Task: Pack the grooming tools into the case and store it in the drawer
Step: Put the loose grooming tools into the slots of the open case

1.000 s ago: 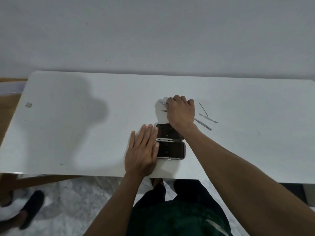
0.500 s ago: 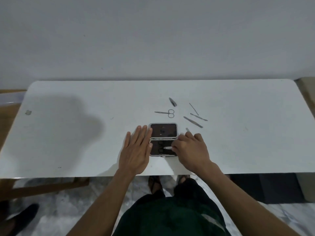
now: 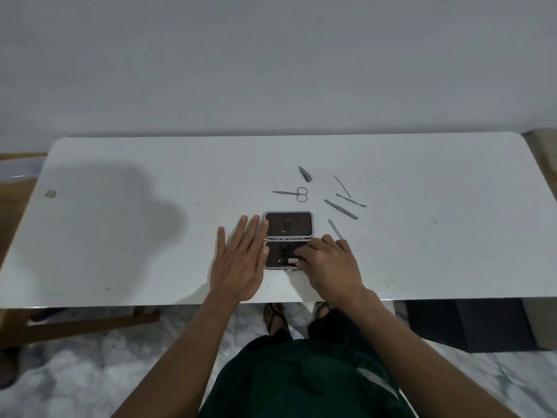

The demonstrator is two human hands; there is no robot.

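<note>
The small case [image 3: 288, 225] lies open on the white table [image 3: 120, 236], two dark-lined halves with a metal rim. My left hand [image 3: 239, 260] rests flat against its left side, fingers spread. My right hand [image 3: 328, 262] is over the near half, fingertips pressing a small metal tool [image 3: 288, 260] into the lining. Beyond the case lie a nail clipper [image 3: 305, 173], small scissors [image 3: 294, 194], a thin pick [image 3: 342, 186], a flat pusher [image 3: 351, 200], tweezers [image 3: 340, 209] and a nail file [image 3: 335, 228].
A wall runs behind the table. Wooden furniture [image 3: 18, 315] stands at the left, and a dark box [image 3: 470, 324] sits under the table's right end. My legs and sandalled feet [image 3: 272, 318] are at the near edge.
My right hand came back from the loose tools with a small metal tool and now presses it into the near half of the case. My left hand stayed beside the case.
</note>
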